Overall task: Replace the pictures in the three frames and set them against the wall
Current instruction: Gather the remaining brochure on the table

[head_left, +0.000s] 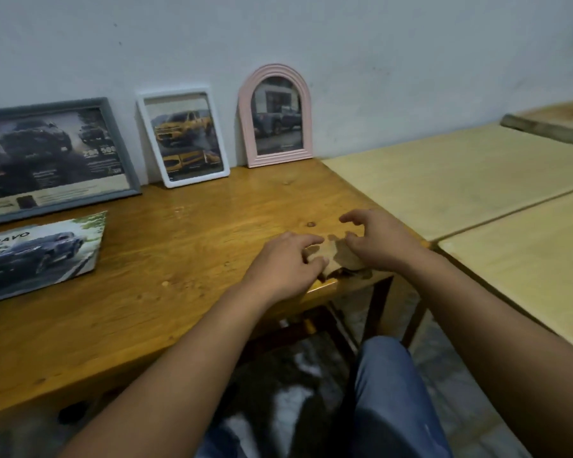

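Three frames [182,137], filled, lean on wall [377,44]: apparently done. Left hand [285,262] and right hand [377,239] pinch brown scrap [339,256].

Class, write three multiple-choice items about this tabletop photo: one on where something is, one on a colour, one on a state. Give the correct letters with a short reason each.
1. Where does the loose car brochure lie?
A. Flat on the wooden table, in front of the grey frame
B. Inside the pink arched frame
C. On the floor

2. What colour is the middle frame?
A. Black
B. White
C. Red

3. How do the three frames stand?
A. Face down
B. Stacked
C. Upright, leaning against the wall

Answers:
1 A, it lies on the wooden table just ahead of the grey frame.
2 B, the white frame stands between the grey one and the pink arched frame.
3 C, all three lean back on the wall, pictures facing out.
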